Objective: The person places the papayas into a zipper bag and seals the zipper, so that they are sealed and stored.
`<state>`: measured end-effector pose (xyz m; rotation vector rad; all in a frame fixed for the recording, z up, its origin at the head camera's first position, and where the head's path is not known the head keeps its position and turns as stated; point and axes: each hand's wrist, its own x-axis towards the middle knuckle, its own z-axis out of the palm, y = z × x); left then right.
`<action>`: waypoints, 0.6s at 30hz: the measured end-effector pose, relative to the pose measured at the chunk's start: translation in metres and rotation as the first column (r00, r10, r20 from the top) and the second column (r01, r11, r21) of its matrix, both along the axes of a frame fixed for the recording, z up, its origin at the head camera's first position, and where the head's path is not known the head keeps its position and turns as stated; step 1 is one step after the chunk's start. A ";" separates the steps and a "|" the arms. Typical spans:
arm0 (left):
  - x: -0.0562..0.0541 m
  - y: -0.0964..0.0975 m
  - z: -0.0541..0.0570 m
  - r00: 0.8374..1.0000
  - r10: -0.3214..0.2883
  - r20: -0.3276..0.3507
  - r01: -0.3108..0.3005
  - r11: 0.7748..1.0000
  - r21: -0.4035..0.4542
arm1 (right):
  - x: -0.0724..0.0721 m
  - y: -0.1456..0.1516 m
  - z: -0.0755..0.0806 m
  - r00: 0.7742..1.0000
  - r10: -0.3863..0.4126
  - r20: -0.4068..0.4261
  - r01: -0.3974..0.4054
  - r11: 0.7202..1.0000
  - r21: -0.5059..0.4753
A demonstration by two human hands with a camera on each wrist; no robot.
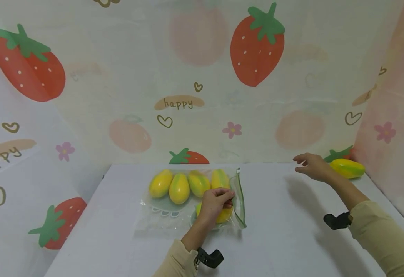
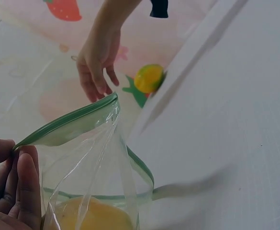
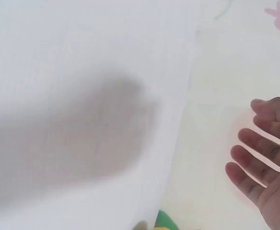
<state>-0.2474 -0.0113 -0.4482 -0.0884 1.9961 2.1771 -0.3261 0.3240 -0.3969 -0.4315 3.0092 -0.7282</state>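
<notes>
A clear zip bag [image 1: 164, 221] with a green-edged mouth lies on the table, its opening toward the right. Inside it are several yellow, green-streaked fruits [image 1: 179, 189] that look like mangoes. My left hand [image 1: 213, 206] pinches the bag's rim between thumb and fingers; in the left wrist view the green zip edge [image 2: 68, 120] stands lifted and parted above a yellow fruit [image 2: 89, 215]. Above the table's far right, my right hand [image 1: 313, 167] hangs with loosely bent fingers and nothing in them. Just right of it, partly behind the forearm, lies another such fruit [image 1: 349, 168].
The white table [image 1: 274, 246] meets a strawberry-printed backdrop [image 1: 202, 127] along its far edge. A pink printed side sheet [image 1: 396, 165] borders the right edge, close to the lone fruit. A black wrist camera [image 1: 337, 221] is strapped on the right wrist, another [image 1: 210, 257] on the left.
</notes>
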 end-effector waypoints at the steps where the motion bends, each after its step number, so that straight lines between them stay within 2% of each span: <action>1: 0.000 0.000 0.000 1.000 0.000 0.000 0.000 1.000 0.003 | -0.001 0.003 0.000 1.000 -0.011 -0.001 0.011 1.000 0.006; 6: 0.002 -0.001 0.000 1.000 -0.004 -0.006 0.004 1.000 0.003 | -0.006 0.020 0.000 0.999 -0.050 -0.008 0.050 0.998 0.041; 18: 0.002 -0.002 0.003 1.000 -0.008 0.003 0.008 1.000 -0.016 | -0.010 0.063 -0.005 0.987 -0.123 -0.105 0.140 0.975 0.176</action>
